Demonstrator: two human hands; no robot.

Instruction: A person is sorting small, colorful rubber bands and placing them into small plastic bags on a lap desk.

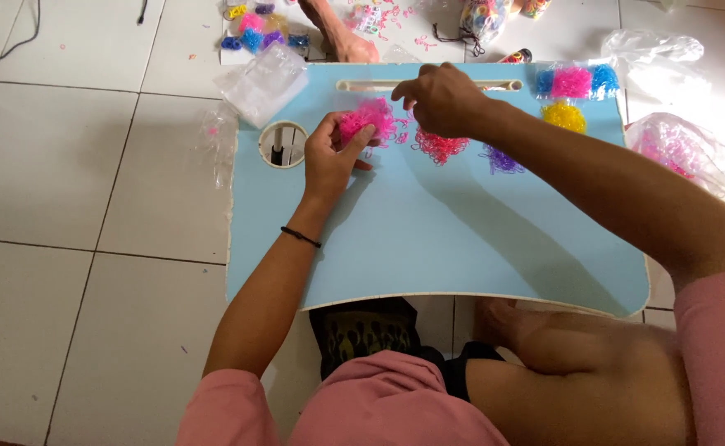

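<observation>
Pink rubber bands (pixel 366 120), a fluffy clump of tiny loops, sit at about eleven o'clock on the light-blue lap table (pixel 428 239), gathered under the left hand (pixel 332 157). That hand lies low on the board, fingers curled round the near side of the clump and thumb pressed against it, seemingly to keep the springy loops from spreading. The right hand (pixel 441 99) hovers just beside the clump at twelve o'clock, its fingertips (pixel 406 96) drawn narrowly together in a pinch, apparently on a band or two, though anything between them is too small to make out. Colours are kept apart, it seems so they do not mix: a darker pink-red heap (pixel 439 146) lies just right of the clump, a purple heap (pixel 503 159) further toward one o'clock, and a yellow heap (pixel 564 116) near the two o'clock corner below a clear bag of blue and pink bands (pixel 575 81). A round cup hole (pixel 283 144) opens in the board at ten o'clock, and a long slot (pixel 428 84) runs along its far edge. Empty clear plastic bags (pixel 263 81) lie on the white tiled floor (pixel 65 206) beyond the ten o'clock corner. Another person's hand (pixel 354 48) rests on the floor past the far edge, apart from this work.
</observation>
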